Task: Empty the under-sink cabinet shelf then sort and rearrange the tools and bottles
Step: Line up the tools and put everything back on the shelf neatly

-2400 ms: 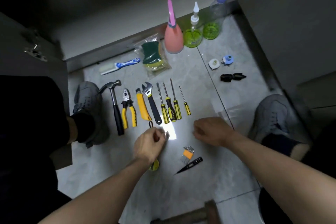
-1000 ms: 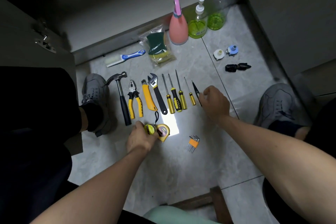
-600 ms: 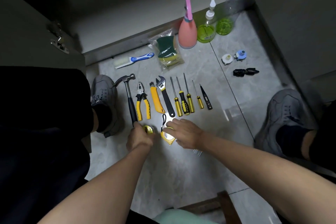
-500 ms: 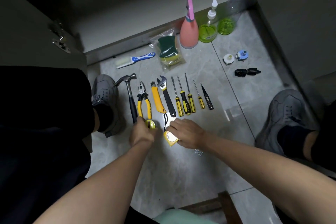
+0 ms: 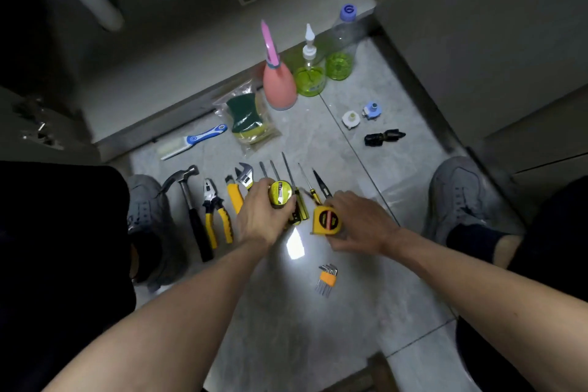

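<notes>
Head view: both hands have lifted forward over the tool row since half a second ago; left hand (image 5: 264, 216) grips round tape (image 5: 280, 195); right hand (image 5: 356, 223) holds tape measure (image 5: 326, 220) above screwdrivers (image 5: 302, 200); best set beside tester pen (image 5: 321, 186), aligned, without nudging neighbours.

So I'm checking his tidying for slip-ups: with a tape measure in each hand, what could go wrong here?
Both hands hover right over the screwdriver row: setting the round tape measure or the square tape measure down could knock it crooked. The hex key set lies apart near his arms and could get swept aside.
</notes>
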Demonstrator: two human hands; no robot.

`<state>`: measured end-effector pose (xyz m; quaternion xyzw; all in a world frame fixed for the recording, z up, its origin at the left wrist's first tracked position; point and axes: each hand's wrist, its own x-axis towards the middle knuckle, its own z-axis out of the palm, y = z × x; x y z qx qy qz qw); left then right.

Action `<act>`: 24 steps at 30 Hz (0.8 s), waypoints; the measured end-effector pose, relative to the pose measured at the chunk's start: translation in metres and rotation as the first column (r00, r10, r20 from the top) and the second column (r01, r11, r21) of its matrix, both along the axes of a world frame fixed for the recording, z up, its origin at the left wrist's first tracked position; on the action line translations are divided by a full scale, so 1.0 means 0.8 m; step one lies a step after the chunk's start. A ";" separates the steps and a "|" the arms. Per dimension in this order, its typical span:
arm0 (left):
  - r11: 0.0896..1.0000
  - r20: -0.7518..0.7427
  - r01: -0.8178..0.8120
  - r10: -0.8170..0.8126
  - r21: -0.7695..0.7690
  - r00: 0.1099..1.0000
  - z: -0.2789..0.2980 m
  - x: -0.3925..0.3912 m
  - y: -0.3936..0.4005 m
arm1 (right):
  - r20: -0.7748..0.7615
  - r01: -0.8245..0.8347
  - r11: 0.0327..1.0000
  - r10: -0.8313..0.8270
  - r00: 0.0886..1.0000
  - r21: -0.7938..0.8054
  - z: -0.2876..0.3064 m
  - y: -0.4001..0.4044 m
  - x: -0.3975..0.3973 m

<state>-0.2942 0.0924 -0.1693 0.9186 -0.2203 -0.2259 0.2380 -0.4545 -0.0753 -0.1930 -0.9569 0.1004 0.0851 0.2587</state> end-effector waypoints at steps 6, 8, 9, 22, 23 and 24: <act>0.952 -0.061 0.307 -0.307 0.000 0.950 -0.019 0.057 -0.121 | -0.200 0.685 0.725 -0.663 0.722 0.069 -0.015 -0.053 -0.006; 0.925 -0.107 0.380 -0.376 0.017 0.921 -0.028 0.063 -0.154 | -0.230 0.729 0.680 -0.699 0.677 0.075 -0.032 -0.049 -0.007; 0.911 -0.126 0.412 -0.405 0.033 0.906 -0.033 0.062 -0.168 | -0.231 0.738 0.670 -0.708 0.668 0.082 -0.040 -0.044 -0.007; 0.852 -0.038 0.491 -0.493 0.180 0.869 -0.086 0.037 -0.196 | -0.234 0.734 0.635 -0.696 0.679 0.242 -0.072 -0.028 0.009; 0.851 -0.039 0.494 -0.495 0.178 0.868 -0.087 0.036 -0.194 | -0.234 0.735 0.632 -0.697 0.678 0.248 -0.071 -0.026 0.009; 0.849 -0.036 0.498 -0.500 0.176 0.865 -0.086 0.036 -0.192 | -0.238 0.744 0.614 -0.706 0.667 0.263 -0.068 -0.023 0.009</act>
